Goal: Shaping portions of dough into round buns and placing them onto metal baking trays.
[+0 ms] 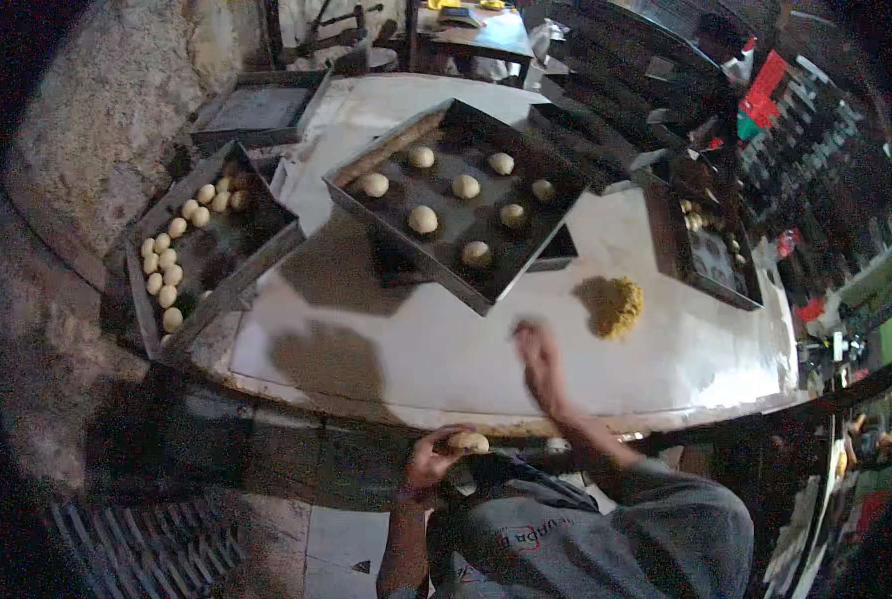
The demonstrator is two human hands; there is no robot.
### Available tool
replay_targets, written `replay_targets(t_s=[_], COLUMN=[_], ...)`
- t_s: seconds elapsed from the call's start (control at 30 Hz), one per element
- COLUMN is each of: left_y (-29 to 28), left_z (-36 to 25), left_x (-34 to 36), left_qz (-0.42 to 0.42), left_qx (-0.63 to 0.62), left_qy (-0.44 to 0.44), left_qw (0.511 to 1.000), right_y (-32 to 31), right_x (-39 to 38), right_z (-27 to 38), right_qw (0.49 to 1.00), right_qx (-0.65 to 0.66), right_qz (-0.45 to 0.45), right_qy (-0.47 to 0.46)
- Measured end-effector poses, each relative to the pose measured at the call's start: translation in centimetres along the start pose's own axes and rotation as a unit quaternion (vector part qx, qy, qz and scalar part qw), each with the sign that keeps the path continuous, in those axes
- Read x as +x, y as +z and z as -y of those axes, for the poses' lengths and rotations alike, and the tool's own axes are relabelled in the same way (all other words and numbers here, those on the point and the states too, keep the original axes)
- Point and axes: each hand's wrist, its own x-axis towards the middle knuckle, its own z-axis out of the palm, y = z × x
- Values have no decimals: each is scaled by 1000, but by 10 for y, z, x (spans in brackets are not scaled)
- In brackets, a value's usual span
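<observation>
My left hand [429,461] is close to my body, below the table's near edge, with its fingers round a pale piece of dough [471,442]. Over the white tabletop [446,359] reaches my right hand [536,351], smeared by motion, so its fingers are unclear. To its right lies a crumbly yellow heap of filling [618,308]. Just beyond that hand, a dark square metal tray [486,297] sits turned cornerwise, holding several spaced dough balls [466,187]. Another dark shape underneath props it up.
At the left, a second metal tray [241,265] holds several dough balls [168,257] along one side. Behind it stands another shallow tray [258,108]. A further tray [707,262] with dough pieces is at the right edge. Far off, a small table [476,35] carries items.
</observation>
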Motion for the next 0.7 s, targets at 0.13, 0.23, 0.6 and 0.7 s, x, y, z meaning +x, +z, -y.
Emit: replay_targets(t_s=[0.13, 0.23, 0.6, 0.7], left_y=[64, 103, 190, 209], left_z=[24, -3, 31, 41], left_x=[1, 6, 71, 88], left_qz=[-191, 50, 207, 51], left_qx=[-94, 58, -109, -285], left_qy=[100, 28, -65, 15], left_qw=[972, 997, 970, 957], right_y=[-7, -39, -175, -250], right_x=[-106, -97, -13, 56], right_z=[0, -5, 16, 26], right_qw=[956, 950, 908, 851], right_qx=[-139, -35, -396, -448], right_qz=[77, 44, -30, -153], right_qy=[247, 307, -134, -228])
